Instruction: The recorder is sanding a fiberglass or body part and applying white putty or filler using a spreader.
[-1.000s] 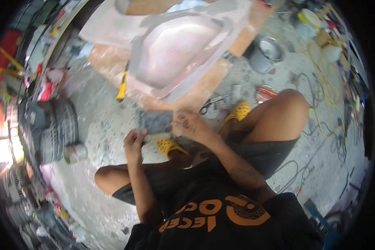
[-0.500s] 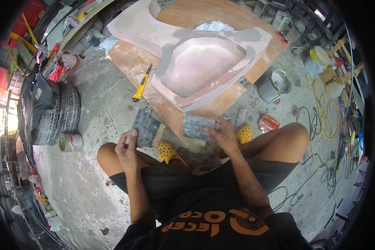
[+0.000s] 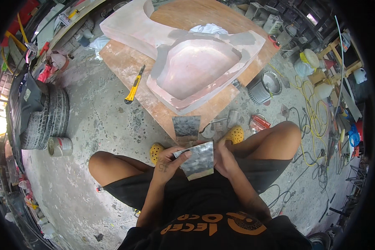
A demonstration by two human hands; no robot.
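In front of my body I hold a dark grey, white-dusted sheet of sandpaper point(image 3: 198, 160). My left hand point(image 3: 167, 166) is closed on its left side, thumb on top. My right hand point(image 3: 227, 161) is at its right edge, its fingers partly hidden behind the sheet. A second sandpaper piece point(image 3: 186, 127) lies at the near corner of a wooden board point(image 3: 125, 62). On that board rests a large pale pink moulded part point(image 3: 125, 25) with grey patches and a deep hollow. A yellow utility knife point(image 3: 134, 86) lies at the board's left edge.
An open metal can point(image 3: 260, 93) and a red-and-white container point(image 3: 259, 123) stand to the right. Yellow cord point(image 3: 308, 106) coils further right. On the left are tyres point(image 3: 54, 112) and a tin point(image 3: 60, 146). My yellow clogs point(image 3: 236, 134) are near the board.
My right hand has let go of one sandpaper piece, which now lies on the board's corner. My left hand has brought the other piece inward, and my right hand has come to its edge.
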